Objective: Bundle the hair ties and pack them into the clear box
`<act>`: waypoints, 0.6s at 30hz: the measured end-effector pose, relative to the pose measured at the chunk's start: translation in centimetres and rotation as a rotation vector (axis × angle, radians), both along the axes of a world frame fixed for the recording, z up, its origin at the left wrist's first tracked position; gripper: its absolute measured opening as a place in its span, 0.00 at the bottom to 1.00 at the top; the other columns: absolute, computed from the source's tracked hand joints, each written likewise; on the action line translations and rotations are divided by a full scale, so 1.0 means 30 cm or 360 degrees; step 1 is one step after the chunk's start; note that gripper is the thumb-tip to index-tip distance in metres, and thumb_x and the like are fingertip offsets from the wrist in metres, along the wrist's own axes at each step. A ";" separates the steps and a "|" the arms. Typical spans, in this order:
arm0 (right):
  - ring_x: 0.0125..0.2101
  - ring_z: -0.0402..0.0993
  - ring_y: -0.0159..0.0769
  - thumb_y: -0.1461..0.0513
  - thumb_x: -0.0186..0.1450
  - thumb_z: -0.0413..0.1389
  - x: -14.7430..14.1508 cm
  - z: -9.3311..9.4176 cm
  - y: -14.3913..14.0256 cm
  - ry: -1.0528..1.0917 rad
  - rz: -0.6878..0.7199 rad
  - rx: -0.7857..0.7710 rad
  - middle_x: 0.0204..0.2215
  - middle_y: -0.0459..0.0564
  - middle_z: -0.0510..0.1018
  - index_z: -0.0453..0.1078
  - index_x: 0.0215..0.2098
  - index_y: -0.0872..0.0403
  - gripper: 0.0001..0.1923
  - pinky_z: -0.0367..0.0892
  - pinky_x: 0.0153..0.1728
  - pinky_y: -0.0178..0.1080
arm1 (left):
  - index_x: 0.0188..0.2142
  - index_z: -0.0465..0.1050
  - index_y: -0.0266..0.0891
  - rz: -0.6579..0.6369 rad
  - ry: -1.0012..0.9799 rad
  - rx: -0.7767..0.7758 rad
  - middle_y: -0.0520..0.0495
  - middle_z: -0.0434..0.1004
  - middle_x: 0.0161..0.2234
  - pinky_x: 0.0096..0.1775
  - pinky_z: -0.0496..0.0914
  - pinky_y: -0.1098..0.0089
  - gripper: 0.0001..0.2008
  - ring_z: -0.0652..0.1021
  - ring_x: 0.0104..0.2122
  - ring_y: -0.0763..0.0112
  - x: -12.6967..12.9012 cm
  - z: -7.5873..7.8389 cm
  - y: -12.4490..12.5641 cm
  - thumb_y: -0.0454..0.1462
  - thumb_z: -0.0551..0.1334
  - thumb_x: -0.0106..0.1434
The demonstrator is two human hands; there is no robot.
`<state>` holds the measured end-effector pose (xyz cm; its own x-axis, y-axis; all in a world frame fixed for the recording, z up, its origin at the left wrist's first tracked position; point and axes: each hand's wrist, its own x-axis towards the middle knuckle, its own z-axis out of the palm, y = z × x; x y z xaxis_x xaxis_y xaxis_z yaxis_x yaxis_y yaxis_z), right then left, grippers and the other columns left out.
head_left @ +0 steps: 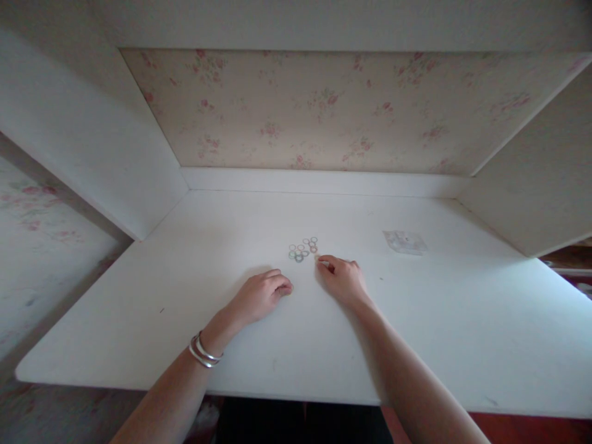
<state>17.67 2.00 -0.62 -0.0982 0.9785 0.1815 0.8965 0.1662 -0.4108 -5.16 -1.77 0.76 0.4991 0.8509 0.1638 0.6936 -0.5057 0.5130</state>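
Observation:
Several small thin rings [299, 258] lie in a loose cluster on the white desk [231, 228]; some are greenish, others grey or reddish. At the right edge of the cluster, my right hand [342, 279] pinches thumb and finger together at a pale small ring [317, 258], partly covered by the fingertips. My left hand [263, 296] rests on the desk just below and left of the rings, its fingers curled and thumb pressed in. Whatever may be between those fingers is hidden. Two silver bangles [203, 353] circle the left wrist.
A clear plastic packet [405, 242] lies to the right of the rings. White side panels [531, 172] and a low back ledge [324, 182] enclose the desk, with floral wallpaper [314, 111] behind. A thin dark scrap [161, 310] lies at left.

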 end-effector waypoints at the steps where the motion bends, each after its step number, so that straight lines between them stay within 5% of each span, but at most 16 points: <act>1: 0.31 0.75 0.35 0.54 0.65 0.48 0.000 -0.001 0.000 -0.0002 0.0004 0.0008 0.29 0.44 0.80 0.74 0.42 0.43 0.14 0.60 0.36 0.35 | 0.34 0.74 0.39 -0.0004 0.0021 0.0002 0.49 0.75 0.32 0.37 0.66 0.72 0.09 0.74 0.34 0.71 0.001 0.001 0.001 0.37 0.56 0.66; 18: 0.29 0.74 0.34 0.55 0.68 0.44 0.002 0.004 -0.001 -0.0121 0.0129 -0.0043 0.27 0.44 0.80 0.75 0.35 0.47 0.17 0.55 0.39 0.37 | 0.34 0.75 0.40 -0.0040 0.0064 -0.0038 0.49 0.75 0.33 0.38 0.67 0.72 0.09 0.74 0.34 0.72 -0.016 0.012 -0.002 0.36 0.56 0.66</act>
